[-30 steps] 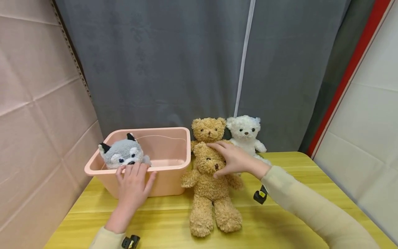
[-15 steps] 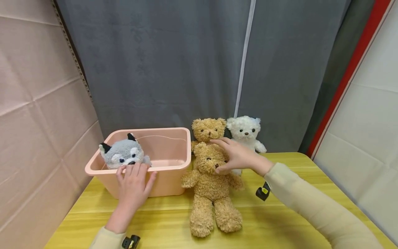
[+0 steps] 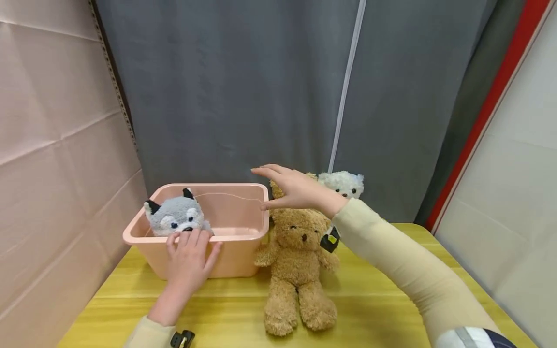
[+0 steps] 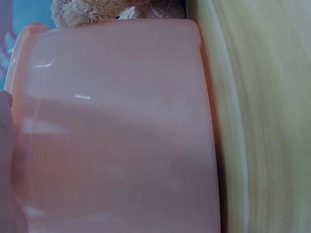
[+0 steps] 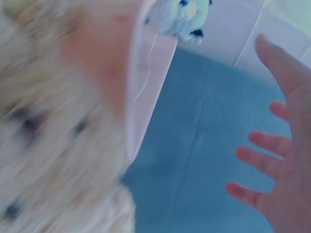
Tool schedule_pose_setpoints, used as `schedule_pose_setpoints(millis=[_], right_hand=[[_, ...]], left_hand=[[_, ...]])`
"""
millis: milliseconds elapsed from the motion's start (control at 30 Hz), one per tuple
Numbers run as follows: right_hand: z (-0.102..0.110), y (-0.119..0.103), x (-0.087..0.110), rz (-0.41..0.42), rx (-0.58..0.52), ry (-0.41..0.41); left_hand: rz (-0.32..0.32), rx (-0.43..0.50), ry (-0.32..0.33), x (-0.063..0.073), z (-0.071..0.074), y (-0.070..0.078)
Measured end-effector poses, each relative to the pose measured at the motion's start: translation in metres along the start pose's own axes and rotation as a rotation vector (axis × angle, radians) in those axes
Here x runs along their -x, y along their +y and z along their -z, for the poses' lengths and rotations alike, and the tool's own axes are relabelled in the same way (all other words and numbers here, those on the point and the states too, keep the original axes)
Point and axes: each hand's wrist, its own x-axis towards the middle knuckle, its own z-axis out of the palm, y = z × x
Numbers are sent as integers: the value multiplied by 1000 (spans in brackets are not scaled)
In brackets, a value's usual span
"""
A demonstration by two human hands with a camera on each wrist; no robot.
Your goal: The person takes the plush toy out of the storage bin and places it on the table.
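My left hand grips the front rim of a pink plastic tub, its fingers bent over the edge; the left wrist view shows the tub's outer wall. Right behind those fingertips, a grey-and-white plush husky sits in the tub, its head above the rim. My right hand, fingers spread and holding nothing, is raised over a brown teddy bear that sits upright beside the tub. It covers most of a second brown bear behind. The right wrist view has the spread fingers apart from the bear's fur.
A white teddy bear sits at the back right, partly hidden by the right arm. All of this stands on a yellow wood-grain table. A grey curtain hangs behind, with pale walls at both sides.
My right hand has left the front brown bear's head, moving up and left toward the tub. The left hand keeps its hold on the rim. The head view has shifted slightly.
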Motion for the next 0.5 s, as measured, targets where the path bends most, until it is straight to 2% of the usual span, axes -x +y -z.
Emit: schedule_pose_setpoints(millis=[133,267,400,500], right_hand=[[-6,-15,-32,127,62,-12],[-18,-25,-59,262,243,-16],[-29,-39,-80,395,362,-36],[-36,-50,-93,451,407,-66]], left_hand=[[-1,-4,-17,-2,-6,4],[-4,-4,-11,-5,-13,10],[-5,-7,7,-6,-15,13],[-1,-3,9,-8,-13,15]])
